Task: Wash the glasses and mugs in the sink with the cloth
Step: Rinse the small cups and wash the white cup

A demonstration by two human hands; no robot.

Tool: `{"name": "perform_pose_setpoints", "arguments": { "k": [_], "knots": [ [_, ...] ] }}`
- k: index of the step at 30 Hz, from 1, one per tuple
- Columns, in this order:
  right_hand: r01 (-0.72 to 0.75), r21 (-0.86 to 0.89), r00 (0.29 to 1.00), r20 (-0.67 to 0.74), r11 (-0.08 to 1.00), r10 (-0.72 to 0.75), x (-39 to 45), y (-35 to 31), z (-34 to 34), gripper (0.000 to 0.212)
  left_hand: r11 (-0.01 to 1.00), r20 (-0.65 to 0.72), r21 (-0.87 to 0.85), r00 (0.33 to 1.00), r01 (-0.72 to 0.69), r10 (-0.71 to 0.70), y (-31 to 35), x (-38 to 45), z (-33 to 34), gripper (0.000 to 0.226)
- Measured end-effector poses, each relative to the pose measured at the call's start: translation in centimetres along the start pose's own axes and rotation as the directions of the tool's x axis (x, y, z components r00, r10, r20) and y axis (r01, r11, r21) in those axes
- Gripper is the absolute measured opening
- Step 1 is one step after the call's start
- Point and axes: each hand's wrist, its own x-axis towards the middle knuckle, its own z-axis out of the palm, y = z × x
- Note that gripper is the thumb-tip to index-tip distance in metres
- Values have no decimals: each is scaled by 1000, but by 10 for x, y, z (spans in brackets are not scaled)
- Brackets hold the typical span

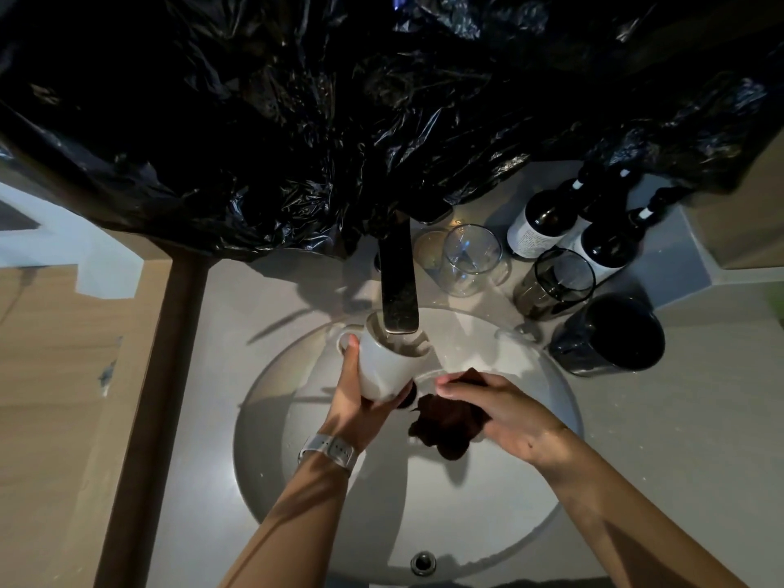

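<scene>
Both forearms reach over the sink [263,418]: left hand [360,411] grips the white mug [388,367] under the faucet [398,282], right hand [505,413] clutches the brown cloth [445,426]. I'd tilt the mug and wipe inside.

1. Under the tap at 12 o'clock in the basin you see a mug [384,367] that looks like glazed white ceramic, smooth and glossy.
2. The cloth [445,422] beside it is dark brown fabric, matt and nappy.
3. The tap [398,286] is dark metal, polished, speckled with drops.
4. The sink [297,481] is smooth and pale with a soft sheen; its overflow ring [423,563] at 6 o'clock is shiny metal.
5. At 2 o'clock, a clear glass [469,258], a smoky tinted glass [555,282] and a near-black glossy tumbler [611,337].
6. Behind them, dark glossy bottles [547,218] with matt white labels.
7. Overhead, crinkled black plastic sheeting [339,99], very shiny.
8. At 9 o'clock, a matt wood-grain panel [55,375].
9. On your left wrist, a pale watch strap [326,449] with a dull sheen.
</scene>
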Motion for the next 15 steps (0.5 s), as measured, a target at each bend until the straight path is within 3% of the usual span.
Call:
{"name": "perform_pose_setpoints", "arguments": {
  "k": [3, 5, 6, 8, 9, 10, 15],
  "knots": [
    [-35, -53, 998, -53, 998, 32, -2, 7, -13, 25, 1000, -8, 18, 1000, 18, -18, 2, 1, -5, 60],
    [27, -211, 982, -175, 977, -65, 0, 11, -15, 30, 998, 5, 46, 1000, 30, -30, 3, 0, -6, 53],
    [57, -376, 962, -227, 925, -151, 2, 12, -16, 35, 998, 3, 57, 999, 35, -35, 2, 0, -6, 50],
    [43, -726, 917, -243, 686, -315, 7, 14, -20, 46, 996, -14, 65, 998, 54, -54, 1, 1, -3, 48],
    [14, -820, 899, -240, 573, -366, 7, 13, -19, 49, 995, -18, 74, 998, 66, -65, 1, 2, -1, 46],
    [-12, -851, 890, -249, 526, -382, 7, 13, -20, 50, 992, -23, 102, 997, 73, -71, -1, 4, 2, 42],
    [19, -779, 880, -284, 626, -380, 1, 2, -29, 34, 976, -68, 191, 993, 107, -96, -6, 17, 9, 36]
  ]
}}
